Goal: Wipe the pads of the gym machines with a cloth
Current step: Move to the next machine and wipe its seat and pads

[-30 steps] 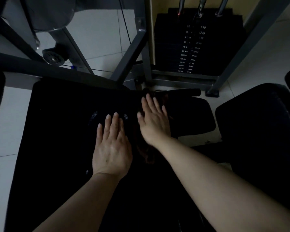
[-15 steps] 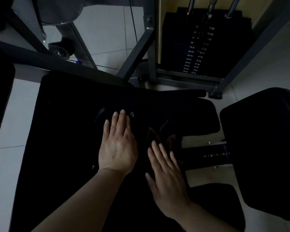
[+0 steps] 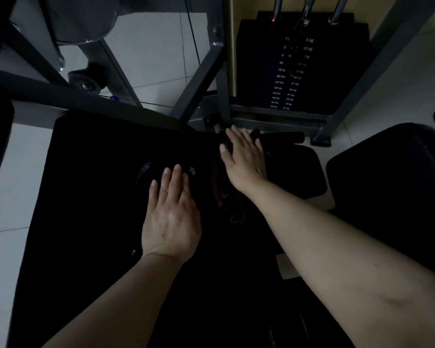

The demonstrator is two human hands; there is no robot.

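Note:
A large black pad (image 3: 91, 197) of the gym machine fills the middle of the head view. My left hand (image 3: 171, 217) lies flat on it with straight fingers, palm down. My right hand (image 3: 244, 159) is stretched out flat near the pad's far right edge and presses on a dark cloth (image 3: 226, 197), which trails back from under the palm toward me. The cloth is hard to make out against the black pad.
A second black pad (image 3: 301, 172) lies right of the hands, and a bigger one (image 3: 392, 197) further right. Behind stand the weight stack (image 3: 294, 71) and grey frame bars (image 3: 199, 79). White tiled floor (image 3: 13, 184) shows on the left.
My right hand has slid forward with the cloth from near my body to the pad's far edge, after having pulled back before. My left hand has stayed flat on the pad.

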